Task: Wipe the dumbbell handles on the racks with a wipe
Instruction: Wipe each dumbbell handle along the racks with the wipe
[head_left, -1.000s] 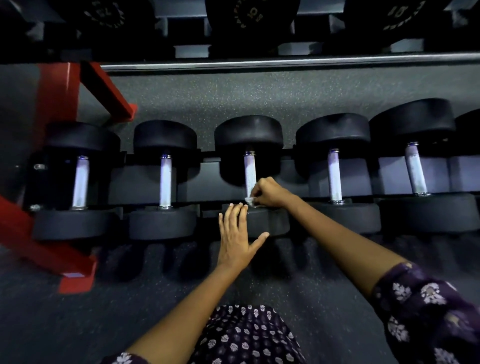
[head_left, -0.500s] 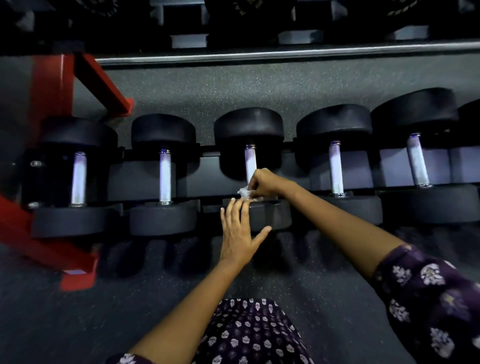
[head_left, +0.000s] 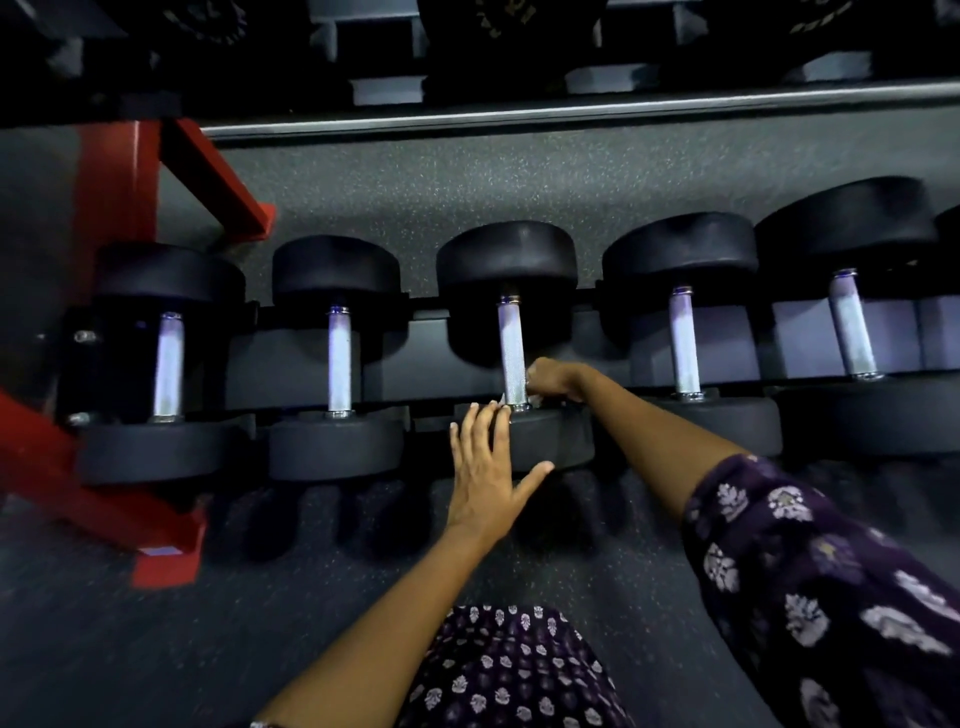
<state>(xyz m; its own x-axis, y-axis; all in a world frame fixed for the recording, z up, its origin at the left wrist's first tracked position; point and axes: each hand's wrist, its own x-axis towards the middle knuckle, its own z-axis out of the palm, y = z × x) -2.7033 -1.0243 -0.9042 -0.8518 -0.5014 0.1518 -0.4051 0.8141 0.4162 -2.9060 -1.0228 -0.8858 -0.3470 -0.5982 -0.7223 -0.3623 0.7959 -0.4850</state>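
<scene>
Judging by position, the job sits mid-row: the right hand (head_left: 553, 378) pinches the wipe (head_left: 501, 399) at the near end of the 3rd dumbbell handle (head_left: 511, 348), the flat left hand (head_left: 485, 467) steadies its near head (head_left: 540, 441), and 2 handles to the right look unwiped.

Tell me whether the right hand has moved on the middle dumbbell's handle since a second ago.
Yes. The right hand has slid from over the handle to its right side, near the base.
</scene>
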